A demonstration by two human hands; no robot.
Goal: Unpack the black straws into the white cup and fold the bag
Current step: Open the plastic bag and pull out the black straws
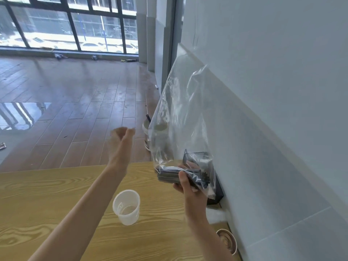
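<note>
Your right hand [185, 182] grasps straws [169, 175] thru bag [180, 113], mouth up; left hand [122, 137], probably loosely curled, empty; cup [126, 207] at 6 o'clock.

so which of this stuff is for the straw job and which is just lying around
For the job: bag, straws inside it, held by the right hand; cup on the table.
Lying about: paper cup, black box, bucket on the floor.
</note>
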